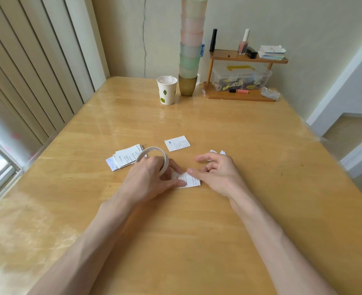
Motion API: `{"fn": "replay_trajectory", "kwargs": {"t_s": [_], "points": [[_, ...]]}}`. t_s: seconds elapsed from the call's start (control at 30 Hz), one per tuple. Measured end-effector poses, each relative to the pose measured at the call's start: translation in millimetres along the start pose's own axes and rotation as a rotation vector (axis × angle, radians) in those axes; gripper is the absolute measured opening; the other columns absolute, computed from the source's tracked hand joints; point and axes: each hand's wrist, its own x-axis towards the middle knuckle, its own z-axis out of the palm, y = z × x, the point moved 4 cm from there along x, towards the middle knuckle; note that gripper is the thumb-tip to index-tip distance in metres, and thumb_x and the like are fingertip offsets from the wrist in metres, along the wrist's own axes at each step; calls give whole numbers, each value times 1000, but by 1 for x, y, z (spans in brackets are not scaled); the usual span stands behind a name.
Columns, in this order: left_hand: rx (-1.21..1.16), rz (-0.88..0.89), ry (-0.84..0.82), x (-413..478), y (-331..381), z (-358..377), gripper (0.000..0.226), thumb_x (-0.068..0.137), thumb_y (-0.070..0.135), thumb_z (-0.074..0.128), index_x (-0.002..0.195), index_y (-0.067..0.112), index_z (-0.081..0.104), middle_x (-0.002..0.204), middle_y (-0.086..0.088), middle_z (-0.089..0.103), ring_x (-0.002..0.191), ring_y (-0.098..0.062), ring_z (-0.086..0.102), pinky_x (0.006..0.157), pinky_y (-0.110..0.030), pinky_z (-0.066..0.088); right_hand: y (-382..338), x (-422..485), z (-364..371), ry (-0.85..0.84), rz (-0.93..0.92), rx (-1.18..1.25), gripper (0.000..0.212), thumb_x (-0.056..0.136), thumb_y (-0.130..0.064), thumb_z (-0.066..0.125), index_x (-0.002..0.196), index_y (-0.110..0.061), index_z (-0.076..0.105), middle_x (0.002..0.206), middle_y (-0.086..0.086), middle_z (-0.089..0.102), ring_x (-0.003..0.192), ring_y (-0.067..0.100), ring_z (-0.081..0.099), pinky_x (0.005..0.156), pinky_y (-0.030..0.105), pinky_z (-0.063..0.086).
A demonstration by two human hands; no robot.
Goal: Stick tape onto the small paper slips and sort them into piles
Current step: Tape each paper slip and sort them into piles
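A white tape roll (154, 152) stands on edge at the table's middle, held by my left hand (148, 179), whose fingers curl through and around it. That hand's thumb lies on a small printed slip (188, 180) flat on the table. My right hand (216, 171) touches the slip's right end with its thumb; the index finger is stretched left, the other fingers curled. A pile of several slips (125, 158) lies left of the roll. One single slip (177, 143) lies farther back. Small white scraps (218, 152) peek out behind my right hand.
At the back stand a paper cup (166, 90), a tall stack of pastel cups (191, 45) and a wooden shelf (243, 81) with a clear box, bottles and cards. Vertical blinds (33, 67) and a window line the left. The table's right edge (316, 133) drops to the floor.
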Motion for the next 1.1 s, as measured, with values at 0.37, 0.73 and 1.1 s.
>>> {"fn": "replay_trajectory", "kwargs": {"t_s": [0.37,0.73,1.1], "points": [[6,-19,17,-1,1,-1,44,73,56,87,105,32,72,67,13,60,64,0,56,65,-31,48,-5,-5,11,105,-133,-317,37,79,-44,86,109,-36,65,74,-10,55,63,5,53,58,24,42],[-2,-19,18,0,-3,1,40,69,62,87,90,41,61,70,12,64,65,-3,59,69,-37,53,-2,0,1,162,-151,-7,12,90,-27,80,100,-31,75,76,-10,54,58,5,52,56,17,42],[-20,-22,186,-2,0,-13,23,90,43,77,77,43,58,76,9,67,59,-6,55,59,-29,44,-29,44,14,156,-319,-488,39,92,-43,74,129,-33,69,125,-2,57,125,19,47,104,32,41]]}}
